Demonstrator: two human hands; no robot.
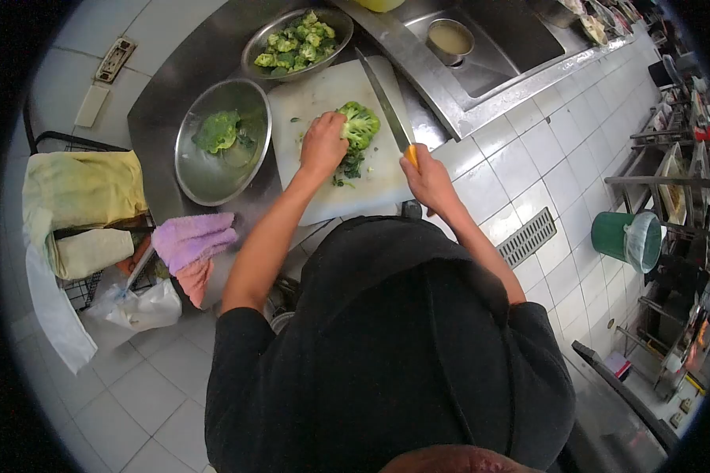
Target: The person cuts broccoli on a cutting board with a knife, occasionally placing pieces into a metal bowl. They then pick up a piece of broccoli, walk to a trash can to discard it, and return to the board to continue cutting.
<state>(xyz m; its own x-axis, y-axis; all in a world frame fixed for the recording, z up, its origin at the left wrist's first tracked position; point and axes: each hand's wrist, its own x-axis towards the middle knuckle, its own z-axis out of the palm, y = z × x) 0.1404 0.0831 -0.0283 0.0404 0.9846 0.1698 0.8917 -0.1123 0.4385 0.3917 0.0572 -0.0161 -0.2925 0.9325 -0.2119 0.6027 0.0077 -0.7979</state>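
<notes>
Broccoli head (360, 124) sits just beyond the left hand (323, 146), whose fingers grip it; the right hand (427, 177) grasps the knife (383, 98), blade angled away alongside it.

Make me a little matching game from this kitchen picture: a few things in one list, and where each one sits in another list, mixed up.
Things:
1. broccoli head
2. knife
3. cut florets
4. pink cloth

Places:
A. in the far metal bowl
B. at the counter's near edge
C. in the right hand
D. on the white cutting board, under the left hand

Pairs: 1-D, 2-C, 3-A, 4-B
</notes>
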